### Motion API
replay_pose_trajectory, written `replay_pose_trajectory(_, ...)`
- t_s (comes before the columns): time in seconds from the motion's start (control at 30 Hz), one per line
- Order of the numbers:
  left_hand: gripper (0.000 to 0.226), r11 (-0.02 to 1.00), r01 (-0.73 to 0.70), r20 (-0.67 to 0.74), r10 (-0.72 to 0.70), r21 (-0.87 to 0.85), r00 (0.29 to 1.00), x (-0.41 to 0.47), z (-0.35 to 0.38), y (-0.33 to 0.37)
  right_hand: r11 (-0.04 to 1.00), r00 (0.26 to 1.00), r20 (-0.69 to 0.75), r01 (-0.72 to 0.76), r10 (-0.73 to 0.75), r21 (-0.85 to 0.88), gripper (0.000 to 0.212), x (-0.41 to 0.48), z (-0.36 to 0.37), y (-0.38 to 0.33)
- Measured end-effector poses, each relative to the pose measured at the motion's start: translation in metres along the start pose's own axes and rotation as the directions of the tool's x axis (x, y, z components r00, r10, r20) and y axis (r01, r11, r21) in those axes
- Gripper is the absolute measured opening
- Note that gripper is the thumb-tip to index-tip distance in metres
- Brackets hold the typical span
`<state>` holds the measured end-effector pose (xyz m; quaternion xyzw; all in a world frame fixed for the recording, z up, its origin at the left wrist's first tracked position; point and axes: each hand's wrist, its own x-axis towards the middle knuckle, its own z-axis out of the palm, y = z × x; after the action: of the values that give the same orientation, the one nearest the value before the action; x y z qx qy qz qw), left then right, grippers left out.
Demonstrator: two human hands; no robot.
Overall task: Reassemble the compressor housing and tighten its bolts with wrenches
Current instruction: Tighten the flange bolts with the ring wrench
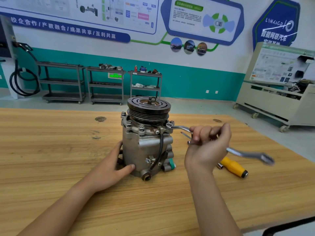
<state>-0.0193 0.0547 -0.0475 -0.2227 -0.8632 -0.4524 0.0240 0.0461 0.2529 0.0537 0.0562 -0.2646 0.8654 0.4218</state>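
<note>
Here, the left hand (109, 166) presses flat on the left side of the compressor (146, 147), which stands upright on the table (51, 150). The right hand (208, 145) grips the wrench (180, 127). The ring sits on the top right bolt (171, 123), and the handle points right, toward the person.

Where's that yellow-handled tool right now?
In the head view, the yellow-handled tool lies on the wooden table, right of the compressor, just past the right hand and near the wrench it grips.
</note>
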Motion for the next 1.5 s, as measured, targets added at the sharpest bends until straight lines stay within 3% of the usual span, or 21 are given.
replay_pose_trajectory(0.03, 0.081, 1.000, -0.001, -0.001, 0.001, -0.001, 1.000, 0.000, 0.000, 0.000, 0.997, 0.996, 0.074, 0.055, -0.051, -0.057, 0.052, -0.011, 0.000, 0.002)
replay_pose_trajectory(0.13, 0.080, 1.000, -0.004, -0.003, 0.004, -0.030, 1.000, 0.000, -0.001, -0.002, 0.953, 0.975, 0.216, 0.013, 0.055, -0.303, 0.061, -0.043, 0.000, 0.022)
replay_pose_trajectory(0.2, 0.079, 0.999, 0.000, 0.003, 0.000, -0.048, 1.000, 0.000, 0.000, -0.002, 0.910, 0.940, 0.295, 0.264, -0.170, -0.319, 0.041, -0.062, 0.002, 0.030)
replay_pose_trajectory(0.23, 0.079, 0.999, 0.000, 0.001, 0.000, -0.049, 1.000, 0.000, 0.001, -0.002, 0.900, 0.916, 0.317, 0.337, -0.246, -0.277, 0.033, -0.064, 0.004, 0.030)
replay_pose_trajectory(0.27, 0.079, 0.999, 0.001, -0.001, -0.001, -0.049, 1.000, 0.000, 0.000, -0.002, 0.918, 0.914, 0.334, 0.317, -0.229, -0.238, 0.030, -0.063, 0.009, 0.026)
replay_pose_trajectory(0.33, 0.081, 0.999, 0.006, 0.001, -0.006, -0.049, 1.000, 0.001, 0.000, -0.004, 0.954, 0.936, 0.322, 0.217, -0.143, -0.205, 0.027, -0.049, 0.019, 0.013)
replay_pose_trajectory(0.43, 0.085, 1.000, 0.011, 0.016, -0.010, -0.023, 1.000, 0.002, -0.002, -0.006, 0.983, 0.973, 0.230, 0.066, -0.025, -0.173, 0.044, -0.012, 0.037, -0.008)
replay_pose_trajectory(0.57, 0.089, 1.000, 0.024, 0.025, -0.024, -0.011, 0.999, 0.003, -0.002, -0.006, 0.974, 0.976, 0.072, -0.198, 0.207, -0.113, 0.051, 0.046, 0.053, -0.017)
replay_pose_trajectory(0.67, 0.090, 1.000, 0.027, 0.028, -0.027, -0.003, 0.999, 0.002, -0.002, -0.006, 0.898, 0.898, -0.008, -0.440, 0.440, -0.001, 0.050, 0.078, 0.052, -0.004)
replay_pose_trajectory(0.83, 0.090, 0.999, 0.029, 0.029, -0.030, 0.025, 0.999, 0.002, -0.003, -0.007, 0.697, 0.712, 0.047, -0.697, 0.701, 0.165, 0.055, 0.102, 0.037, 0.030)
replay_pose_trajectory(0.97, 0.090, 0.999, 0.038, 0.032, -0.039, 0.034, 0.999, 0.002, -0.004, -0.006, 0.540, 0.556, 0.144, -0.831, 0.819, 0.138, 0.056, 0.108, 0.037, 0.047)
replay_pose_trajectory(1.03, 0.090, 0.999, 0.036, 0.031, -0.037, 0.029, 0.999, 0.002, -0.004, -0.006, 0.503, 0.513, 0.159, -0.858, 0.843, 0.099, 0.053, 0.107, 0.041, 0.051)
replay_pose_trajectory(1.17, 0.090, 0.999, 0.027, 0.025, -0.028, 0.040, 0.999, 0.002, -0.004, -0.006, 0.509, 0.508, 0.123, -0.860, 0.853, 0.025, 0.042, 0.106, 0.049, 0.050)
replay_pose_trajectory(1.3, 0.089, 1.000, 0.024, 0.030, -0.024, 0.018, 0.999, 0.002, -0.004, -0.005, 0.572, 0.569, 0.062, -0.818, 0.820, -0.058, 0.041, 0.109, 0.049, 0.048)
replay_pose_trajectory(1.5, 0.088, 0.999, 0.023, 0.020, -0.024, 0.031, 1.000, 0.001, -0.004, -0.003, 0.637, 0.637, 0.017, -0.770, 0.770, 0.014, 0.039, 0.104, 0.039, 0.045)
